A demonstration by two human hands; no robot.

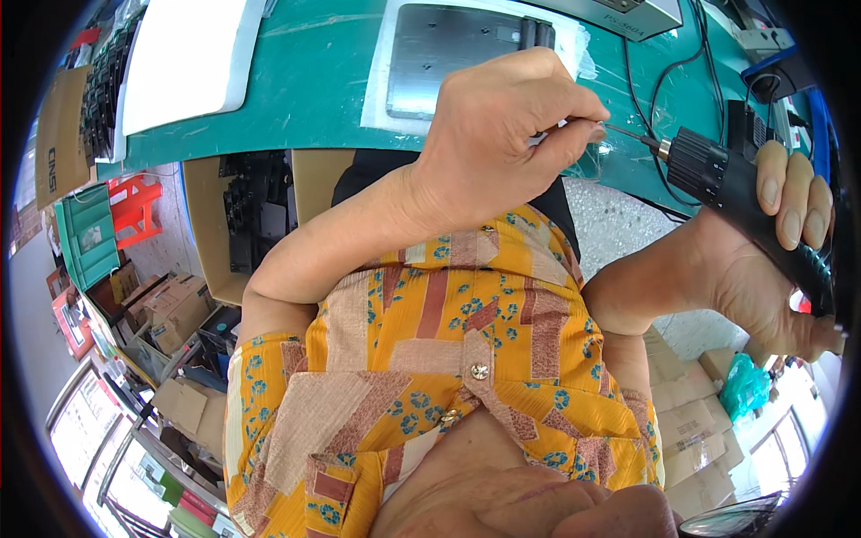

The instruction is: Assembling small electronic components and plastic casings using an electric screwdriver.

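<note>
My right hand (778,242) is wrapped around a black electric screwdriver (728,170), which is tilted with its thin bit (635,136) toward the left. At the far end of that bit, my left hand (511,125) is closed, thumb and forefinger pinched together. Whatever lies between those fingertips is hidden or too small to make out. Just beyond my left hand, a flat dark-grey metal plate (430,67) rests on a white sheet (375,100). A black part (536,34) stands at the plate's right end.
The green-topped bench (305,72) carries a white sheet-like stack (188,63) at left and a grey box-shaped device (632,16) at the back. Black cables (653,81) run down its right side. Below the bench, an open carton (208,224) holds black parts.
</note>
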